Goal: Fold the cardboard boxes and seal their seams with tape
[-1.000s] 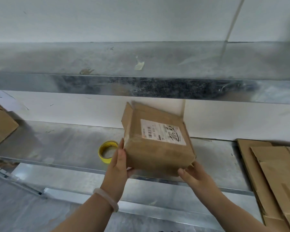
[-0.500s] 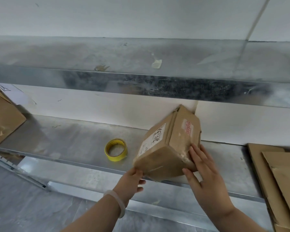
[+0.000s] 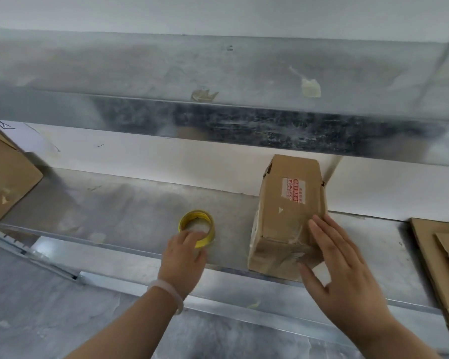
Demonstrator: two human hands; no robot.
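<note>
Your left hand is curling loosely onto the one tape roll; your right hand is pressing flat, fingers spread, on one box

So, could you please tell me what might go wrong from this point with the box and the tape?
1. The small box stands on end, its lower end past the shelf's front lip, with only the right hand flat against it; it could tip off.
2. The left hand has its fingers just at the yellow tape roll near that lip; a loose grab could push it off.
</note>
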